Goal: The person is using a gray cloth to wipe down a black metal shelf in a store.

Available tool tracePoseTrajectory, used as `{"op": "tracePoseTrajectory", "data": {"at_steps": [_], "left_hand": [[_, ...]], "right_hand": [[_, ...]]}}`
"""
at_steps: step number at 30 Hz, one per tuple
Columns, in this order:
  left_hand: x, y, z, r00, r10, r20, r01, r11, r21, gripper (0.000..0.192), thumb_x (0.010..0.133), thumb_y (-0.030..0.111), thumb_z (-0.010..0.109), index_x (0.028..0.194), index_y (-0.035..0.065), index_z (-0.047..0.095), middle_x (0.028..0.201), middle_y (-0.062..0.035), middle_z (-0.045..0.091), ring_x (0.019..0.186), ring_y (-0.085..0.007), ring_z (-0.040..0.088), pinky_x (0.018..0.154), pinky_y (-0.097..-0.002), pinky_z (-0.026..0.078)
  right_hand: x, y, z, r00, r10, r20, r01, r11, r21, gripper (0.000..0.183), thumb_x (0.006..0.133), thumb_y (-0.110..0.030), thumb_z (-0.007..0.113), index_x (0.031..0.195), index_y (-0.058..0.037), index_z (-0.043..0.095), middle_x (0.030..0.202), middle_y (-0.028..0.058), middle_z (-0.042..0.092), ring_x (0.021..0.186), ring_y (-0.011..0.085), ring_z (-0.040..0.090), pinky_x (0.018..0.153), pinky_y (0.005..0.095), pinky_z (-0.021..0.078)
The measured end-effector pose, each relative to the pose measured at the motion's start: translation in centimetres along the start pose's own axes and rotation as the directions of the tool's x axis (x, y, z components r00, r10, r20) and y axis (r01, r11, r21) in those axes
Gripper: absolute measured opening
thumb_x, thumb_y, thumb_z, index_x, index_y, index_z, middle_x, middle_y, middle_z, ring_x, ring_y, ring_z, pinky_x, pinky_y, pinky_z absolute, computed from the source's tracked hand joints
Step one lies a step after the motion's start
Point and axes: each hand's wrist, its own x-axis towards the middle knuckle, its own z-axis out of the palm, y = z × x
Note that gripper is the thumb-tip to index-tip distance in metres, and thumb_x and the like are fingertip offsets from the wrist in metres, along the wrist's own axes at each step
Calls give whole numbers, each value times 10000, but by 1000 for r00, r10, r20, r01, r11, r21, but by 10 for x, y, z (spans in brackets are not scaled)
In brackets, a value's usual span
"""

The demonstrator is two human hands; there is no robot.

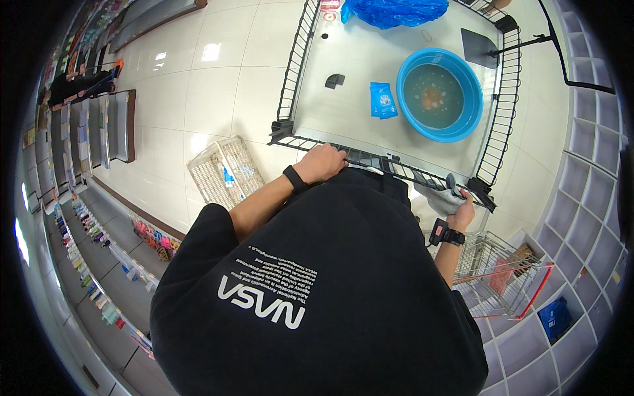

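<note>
My left hand [323, 162] rests on the front black wire rail [364, 157] of a white display table, its fingers curled over the top. At the rail's right end, my right hand [461, 210] grips a grey cloth [441, 198]. That cloth drapes against the wires near the corner bracket. Beyond the rail, a round blue plastic basin [403, 99] holds cloudy water with foam bubbles. Left of the basin lie blue packets [382, 100] bearing writing. A small black plastic corner piece [335, 80] sits farther left on the white tabletop [342, 116].
A blue plastic bag [396, 11] lies at the table's far side. A black stand base [478, 48] is at the right. Floor items are a beige basket [225, 171] and a shopping cart [500, 282]. White cubby shelves [584, 198] line the right; a person [81, 85] is at far left.
</note>
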Motion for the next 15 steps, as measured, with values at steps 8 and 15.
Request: {"op": "tracePoseTrajectory", "data": {"at_steps": [8, 15], "left_hand": [[6, -8, 4, 1000, 7, -18, -7, 1000, 21, 296, 891, 284, 549, 823, 1, 602, 727, -219, 623, 753, -395, 614, 703, -483, 483], [5, -6, 8, 999, 33, -31, -33, 999, 9, 297, 892, 285, 549, 812, 3, 599, 717, -207, 625, 751, -392, 614, 698, -480, 482]], "right_hand": [[9, 5, -3, 1000, -13, -8, 13, 1000, -26, 293, 868, -227, 566, 942, 33, 678, 998, 131, 638, 888, 247, 604, 795, 342, 485], [7, 1, -6, 1000, -23, -15, 22, 999, -28, 261, 849, -206, 588, 924, 24, 687, 986, 121, 638, 889, 243, 601, 805, 337, 483]]}}
